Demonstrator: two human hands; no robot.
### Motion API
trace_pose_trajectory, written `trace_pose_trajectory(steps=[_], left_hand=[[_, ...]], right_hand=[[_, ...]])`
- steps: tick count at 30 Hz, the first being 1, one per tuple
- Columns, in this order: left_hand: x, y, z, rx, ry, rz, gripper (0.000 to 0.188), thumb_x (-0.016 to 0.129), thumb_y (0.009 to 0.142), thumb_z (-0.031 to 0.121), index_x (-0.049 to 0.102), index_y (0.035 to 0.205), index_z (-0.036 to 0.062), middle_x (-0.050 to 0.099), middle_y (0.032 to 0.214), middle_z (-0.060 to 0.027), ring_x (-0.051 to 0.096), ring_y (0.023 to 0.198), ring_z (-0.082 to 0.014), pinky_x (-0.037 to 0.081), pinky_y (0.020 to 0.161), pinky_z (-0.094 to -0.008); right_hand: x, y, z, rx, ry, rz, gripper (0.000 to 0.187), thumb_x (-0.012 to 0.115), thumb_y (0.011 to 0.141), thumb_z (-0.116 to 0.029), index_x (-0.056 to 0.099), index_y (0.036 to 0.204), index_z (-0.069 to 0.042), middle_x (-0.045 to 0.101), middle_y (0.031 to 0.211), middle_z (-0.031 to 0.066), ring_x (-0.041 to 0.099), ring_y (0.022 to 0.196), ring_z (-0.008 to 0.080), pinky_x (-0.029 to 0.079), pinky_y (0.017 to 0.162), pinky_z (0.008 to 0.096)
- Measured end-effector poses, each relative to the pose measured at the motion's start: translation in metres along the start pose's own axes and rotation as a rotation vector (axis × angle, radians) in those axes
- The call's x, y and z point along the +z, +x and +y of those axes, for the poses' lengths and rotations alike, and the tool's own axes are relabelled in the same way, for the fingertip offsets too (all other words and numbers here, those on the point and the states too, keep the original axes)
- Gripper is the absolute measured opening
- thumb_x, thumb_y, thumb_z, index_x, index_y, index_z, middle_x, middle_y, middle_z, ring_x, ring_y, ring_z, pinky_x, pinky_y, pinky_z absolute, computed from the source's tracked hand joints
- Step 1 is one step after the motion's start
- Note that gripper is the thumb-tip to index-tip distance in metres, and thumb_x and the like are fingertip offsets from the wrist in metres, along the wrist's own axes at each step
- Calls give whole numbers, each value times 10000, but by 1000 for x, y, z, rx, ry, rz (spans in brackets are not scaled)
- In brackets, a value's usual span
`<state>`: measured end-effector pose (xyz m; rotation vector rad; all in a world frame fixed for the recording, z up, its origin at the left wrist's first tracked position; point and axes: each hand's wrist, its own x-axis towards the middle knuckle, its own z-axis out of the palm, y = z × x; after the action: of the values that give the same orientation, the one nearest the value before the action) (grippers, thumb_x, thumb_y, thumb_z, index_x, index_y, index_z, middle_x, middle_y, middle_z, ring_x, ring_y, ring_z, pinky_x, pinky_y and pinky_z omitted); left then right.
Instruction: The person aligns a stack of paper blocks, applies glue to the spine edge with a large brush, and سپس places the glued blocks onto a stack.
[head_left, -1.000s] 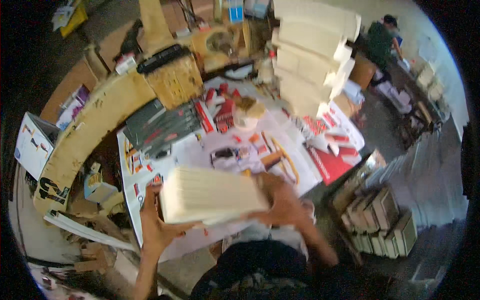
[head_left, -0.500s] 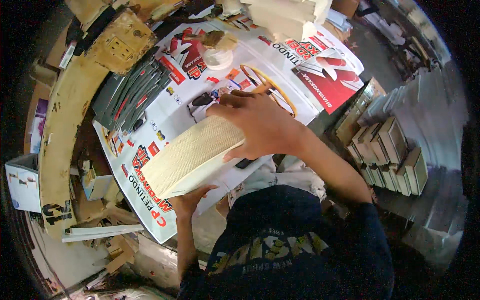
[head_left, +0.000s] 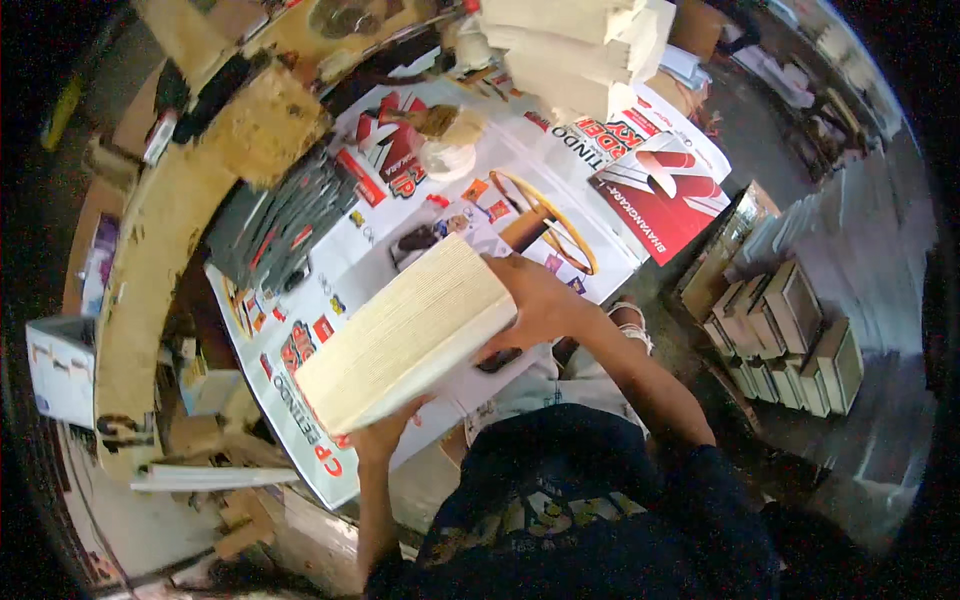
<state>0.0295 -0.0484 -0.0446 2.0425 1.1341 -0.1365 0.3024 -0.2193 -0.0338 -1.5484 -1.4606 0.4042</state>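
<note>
A thick cream stack of unbound pages (head_left: 405,335) is held tilted above a table covered by a white printed banner (head_left: 400,190) with red and black graphics. My left hand (head_left: 380,430) grips the stack's lower near corner from beneath. My right hand (head_left: 535,300) clasps its upper right end. Both forearms come up from my dark shirt at the bottom of the view.
Tall piles of cream page blocks (head_left: 575,45) stand at the table's far side. A dark pile of printed sheets (head_left: 280,225) lies to the left. Bundles of books (head_left: 790,340) sit on the floor at right. A wooden board (head_left: 150,260) and a white box (head_left: 60,365) are at left.
The stack has tipped from lying flat in front of me to a steep tilt, and my right hand has slid to its upper end. The view has swung down over the table.
</note>
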Motion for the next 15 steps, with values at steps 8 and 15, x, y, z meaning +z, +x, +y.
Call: trace_pose_trajectory(steps=[8, 15], left_hand=[[18, -23, 22, 218, -140, 303, 482, 940, 663, 231, 702, 1016, 4, 720, 782, -74, 664, 684, -190, 553, 713, -318], [36, -13, -27, 496, 70, 481, 593, 967, 612, 235, 682, 1072, -6, 724, 909, -127, 667, 820, -262, 547, 786, -392]], right_hand=[[7, -9, 18, 86, -137, -57, 960, 873, 593, -545, 500, 1311, -28, 608, 1161, 193, 590, 1074, 397, 429, 968, 474], [3, -19, 12, 32, -75, -7, 994, 865, 588, -597, 489, 1303, -17, 628, 1088, 211, 593, 1020, 415, 460, 903, 498]])
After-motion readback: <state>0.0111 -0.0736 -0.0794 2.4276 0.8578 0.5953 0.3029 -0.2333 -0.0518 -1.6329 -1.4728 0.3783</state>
